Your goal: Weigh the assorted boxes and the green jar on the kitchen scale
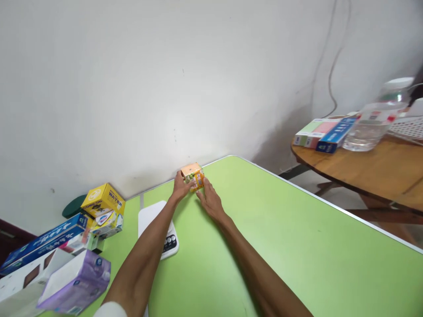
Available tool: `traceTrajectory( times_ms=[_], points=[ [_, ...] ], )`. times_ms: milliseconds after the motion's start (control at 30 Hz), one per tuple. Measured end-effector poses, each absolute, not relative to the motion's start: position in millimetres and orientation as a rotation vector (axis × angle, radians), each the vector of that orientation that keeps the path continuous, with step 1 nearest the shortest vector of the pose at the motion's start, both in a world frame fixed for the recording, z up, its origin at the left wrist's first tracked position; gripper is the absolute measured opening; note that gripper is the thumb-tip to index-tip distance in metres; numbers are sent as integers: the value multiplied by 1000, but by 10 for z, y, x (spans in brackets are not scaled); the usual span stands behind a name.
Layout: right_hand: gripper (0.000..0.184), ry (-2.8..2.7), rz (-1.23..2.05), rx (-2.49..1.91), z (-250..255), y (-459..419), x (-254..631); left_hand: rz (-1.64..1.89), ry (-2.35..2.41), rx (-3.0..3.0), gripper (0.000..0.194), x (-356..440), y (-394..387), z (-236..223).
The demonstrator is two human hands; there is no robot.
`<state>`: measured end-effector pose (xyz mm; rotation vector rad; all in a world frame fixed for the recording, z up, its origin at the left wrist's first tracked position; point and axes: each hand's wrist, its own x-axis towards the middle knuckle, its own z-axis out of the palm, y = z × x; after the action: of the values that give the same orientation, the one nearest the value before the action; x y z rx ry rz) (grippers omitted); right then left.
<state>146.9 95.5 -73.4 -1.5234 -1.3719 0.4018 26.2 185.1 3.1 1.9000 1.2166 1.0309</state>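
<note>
Near the table's back edge, against the wall, stands a small orange box (197,178) with a pale top and green and white print on its front. My left hand (181,187) grips its left side, the thumb lying across the front. On the right side, my right hand (211,200) presses its fingers to the lower corner, with the thumb near the bottom front edge. The box sits between both hands. A white kitchen scale (148,215) with dark round-button controls lies left of them, partly covered by my left forearm.
At left on the green table (280,237) are a yellow box (104,200), long blue boxes (42,244), smaller cartons and a purple tissue pack (79,281). To the right, a round wooden table (363,176) bears flat boxes (325,132) and a large clear bottle (373,123).
</note>
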Motion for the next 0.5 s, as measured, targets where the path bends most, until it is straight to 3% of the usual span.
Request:
traceTrajectory(
  times_ms=[233,400,500],
  points=[
    [76,-1414,344,-1566,-782,1112,1430,1049,1297,1852,53,384,1930,2],
    [73,-1355,307,-1554,-749,1083,1424,1094,1390,1764,82,428,1595,148],
    [68,-1330,306,-1545,-684,1001,1431,1164,1278,1772,82,264,1089,292]
  ],
)
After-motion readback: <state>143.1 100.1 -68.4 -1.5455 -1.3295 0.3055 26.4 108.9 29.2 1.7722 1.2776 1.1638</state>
